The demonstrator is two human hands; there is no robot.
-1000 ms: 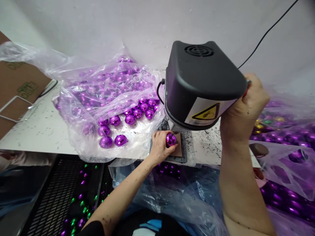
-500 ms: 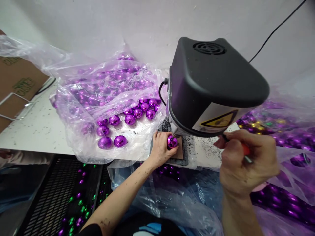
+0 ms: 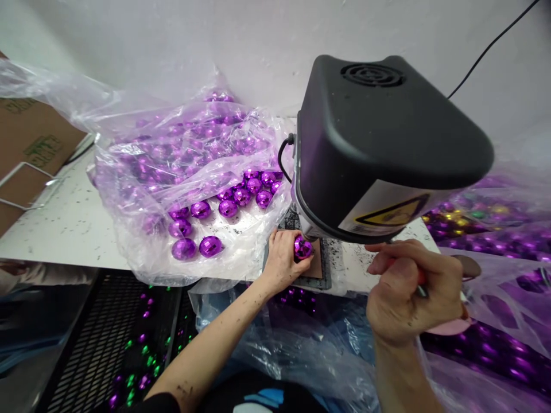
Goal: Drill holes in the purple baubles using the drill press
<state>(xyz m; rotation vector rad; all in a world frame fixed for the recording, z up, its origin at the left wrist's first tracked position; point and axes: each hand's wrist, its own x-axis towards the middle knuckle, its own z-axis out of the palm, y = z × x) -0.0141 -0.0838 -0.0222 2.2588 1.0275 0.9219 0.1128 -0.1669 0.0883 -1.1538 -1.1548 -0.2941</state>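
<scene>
My left hand [image 3: 284, 258] is closed round a shiny purple ball [image 3: 302, 248], holding it on a brown pad [image 3: 316, 267] at the foot of a black machine [image 3: 387, 126]. The machine's housing carries a yellow warning label and overhangs the ball. My right hand [image 3: 413, 287] is wrapped round a red handle [image 3: 420, 276] with a metal end, just below the housing's front right corner. Its fingers hide most of the handle. Left of the machine, loose purple balls [image 3: 210, 246] lie at the mouth of a clear plastic bag [image 3: 172, 155] full of similar balls.
A cardboard box [image 3: 34, 143] and a wire frame stand at the far left. Under the white table [image 3: 55, 241] is a black mesh crate [image 3: 90, 332] with green and purple beads. More bagged purple balls [image 3: 495, 355] lie at the right. Clear plastic hangs below the table edge.
My right hand has moved left and slightly down with the red handle. My left hand stays on the purple ball. The machine appears larger and farther right in view.
</scene>
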